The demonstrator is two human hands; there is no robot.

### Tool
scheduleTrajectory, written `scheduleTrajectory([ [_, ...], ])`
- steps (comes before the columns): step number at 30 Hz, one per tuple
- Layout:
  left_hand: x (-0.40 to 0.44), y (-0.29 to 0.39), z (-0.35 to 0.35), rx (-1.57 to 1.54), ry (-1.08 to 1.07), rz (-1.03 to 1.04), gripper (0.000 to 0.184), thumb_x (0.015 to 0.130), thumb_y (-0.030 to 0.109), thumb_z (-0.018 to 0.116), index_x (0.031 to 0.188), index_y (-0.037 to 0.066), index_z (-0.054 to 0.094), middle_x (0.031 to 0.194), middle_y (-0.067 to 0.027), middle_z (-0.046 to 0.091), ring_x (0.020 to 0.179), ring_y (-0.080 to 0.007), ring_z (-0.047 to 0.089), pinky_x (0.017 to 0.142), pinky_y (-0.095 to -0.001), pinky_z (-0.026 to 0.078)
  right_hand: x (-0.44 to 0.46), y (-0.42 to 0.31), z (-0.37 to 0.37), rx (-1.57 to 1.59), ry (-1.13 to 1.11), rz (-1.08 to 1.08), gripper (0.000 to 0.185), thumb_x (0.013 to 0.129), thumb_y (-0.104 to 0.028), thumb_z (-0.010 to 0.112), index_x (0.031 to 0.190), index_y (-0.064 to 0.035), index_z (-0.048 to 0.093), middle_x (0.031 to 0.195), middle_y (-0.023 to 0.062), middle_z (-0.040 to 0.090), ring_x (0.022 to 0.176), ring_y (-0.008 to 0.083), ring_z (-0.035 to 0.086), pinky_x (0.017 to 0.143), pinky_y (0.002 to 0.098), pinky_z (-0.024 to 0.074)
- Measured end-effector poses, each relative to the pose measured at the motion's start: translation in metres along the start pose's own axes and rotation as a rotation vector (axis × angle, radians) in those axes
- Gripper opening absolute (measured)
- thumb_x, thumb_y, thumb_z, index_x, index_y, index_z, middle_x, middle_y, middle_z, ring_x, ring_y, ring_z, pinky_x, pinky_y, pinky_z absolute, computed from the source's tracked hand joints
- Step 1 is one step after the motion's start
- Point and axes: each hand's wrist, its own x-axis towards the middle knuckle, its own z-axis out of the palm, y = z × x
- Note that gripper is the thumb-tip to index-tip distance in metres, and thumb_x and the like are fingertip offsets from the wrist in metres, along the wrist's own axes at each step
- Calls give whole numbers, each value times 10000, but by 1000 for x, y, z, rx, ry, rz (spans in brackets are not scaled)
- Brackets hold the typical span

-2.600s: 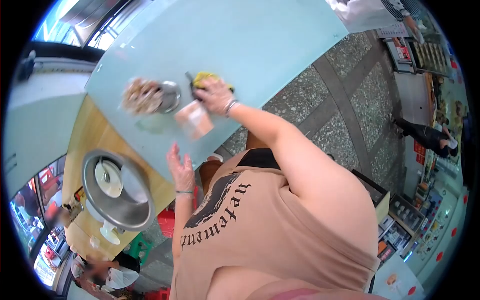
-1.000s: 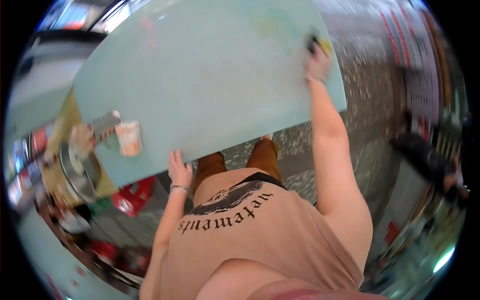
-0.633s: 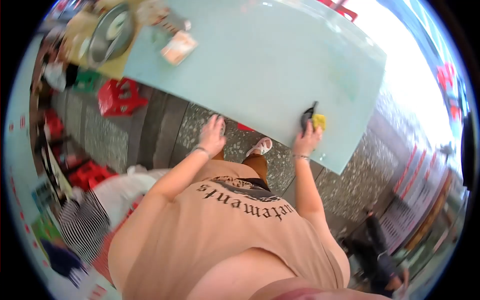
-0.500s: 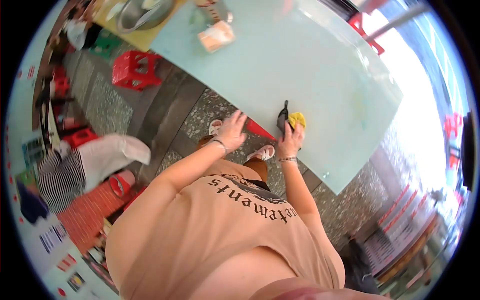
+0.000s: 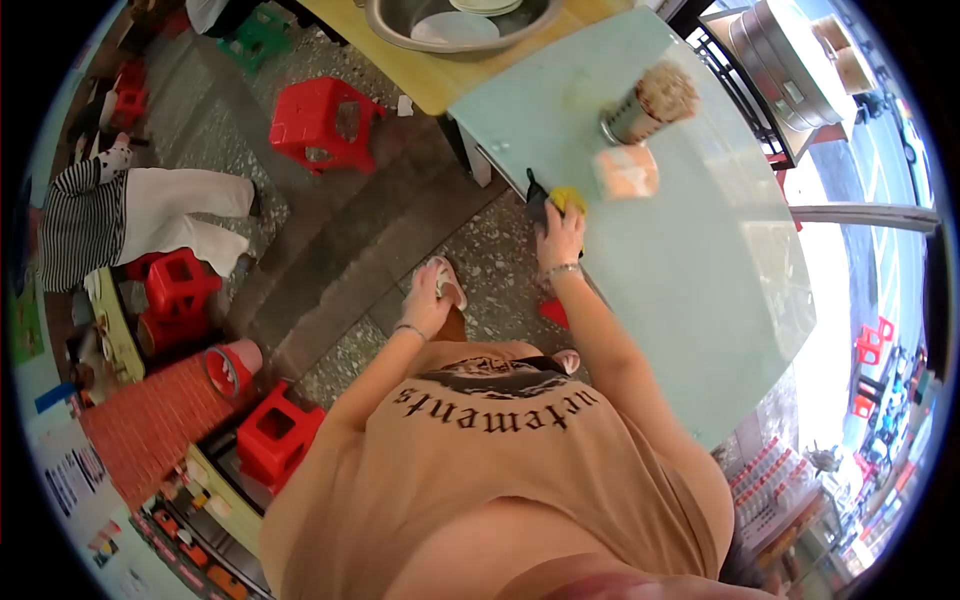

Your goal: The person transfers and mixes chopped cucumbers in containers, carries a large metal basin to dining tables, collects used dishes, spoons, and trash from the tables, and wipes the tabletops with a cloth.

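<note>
My right hand [image 5: 562,238] is closed on a cloth [image 5: 568,198], yellow on one side and dark grey on the other. It presses the cloth onto the pale green tabletop [image 5: 690,290] at its near left edge; a dark corner pokes out beyond the fingers. Off the table, my left hand [image 5: 428,303] hangs in front of my shoe [image 5: 450,283], fingers loosely apart and holding nothing. Beyond the cloth are an orange-and-white tissue pack [image 5: 628,172] and a metal holder [image 5: 638,118] full of chopsticks.
A yellow table [image 5: 430,75] adjoins at the top, with a metal basin [image 5: 390,25] of plates on it. Red stools [image 5: 318,125] stand on the floor to the left. A person in a striped top [image 5: 85,225] is at far left. Large metal pots [image 5: 785,60] stand at upper right.
My view has shifted toward the yellow table. My right hand has slid the cloth along the table edge, closer to the tissue pack. My left hand has dropped away from the table edge.
</note>
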Motion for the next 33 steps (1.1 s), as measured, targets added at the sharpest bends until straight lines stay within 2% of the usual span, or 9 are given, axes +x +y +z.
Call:
scheduleTrajectory([
  [4,24,-90,-84,-47,118,-57,688,799,160,598,1398,38,280,1375,-221,332,1175,-423,435,958,-440,405,126,-12,67,-108,135,332,638,777,-236,651,1358,-106,419,1350,274,362,1261,414,344,1067,481,279],
  [8,20,-159,-125,-113,116,-210,695,794,160,608,1396,35,284,1370,-219,339,1184,-418,430,959,-440,403,228,-18,43,-65,116,701,638,789,-325,649,1326,-52,438,1319,294,427,1230,415,409,1036,461,321],
  [9,23,-174,-133,-103,98,-255,699,793,163,610,1397,35,282,1373,-219,339,1184,-419,430,959,-442,403,245,8,71,-171,325,619,652,769,-399,650,1298,-62,472,1280,282,474,1182,420,452,1012,465,351],
  [13,46,-200,-150,-152,22,-351,706,786,165,614,1396,37,282,1371,-225,340,1184,-426,427,963,-444,403,317,8,54,-268,172,745,753,736,-593,592,1319,-127,494,1242,212,538,1186,346,475,1026,423,344],
  [20,154,-220,-228,-112,48,-186,688,783,148,611,1388,35,303,1320,-242,383,1160,-404,457,950,-424,418,375,-23,63,-287,18,394,500,745,-398,659,1166,-135,604,1198,130,579,1174,333,481,978,406,395],
  [24,231,-245,-295,-234,1,-389,687,790,168,608,1388,27,300,1304,-243,398,1154,-399,459,957,-417,412,328,-83,91,-337,66,156,430,711,-168,692,1123,-117,580,1146,142,572,1134,338,493,932,432,413],
  [27,272,-265,-316,-293,34,-434,681,799,196,605,1382,14,303,1294,-239,410,1113,-396,486,955,-411,413,285,-95,97,-344,-196,161,418,695,-135,702,1093,-151,574,1248,120,523,1166,304,476,975,421,394],
  [32,319,-362,-370,-223,127,-101,684,784,189,614,1379,33,314,1284,-237,422,1065,-405,508,928,-413,426,235,-176,98,-546,-402,224,378,707,-184,685,1079,-154,629,1115,149,606,1074,311,550,920,403,429],
  [33,322,-388,-391,-226,112,-89,684,784,189,614,1379,33,314,1284,-237,422,1065,-405,508,928,-413,426,235,-198,96,-690,-843,252,317,745,-219,663,1055,-158,655,1089,142,625,1035,303,576,889,401,449],
])
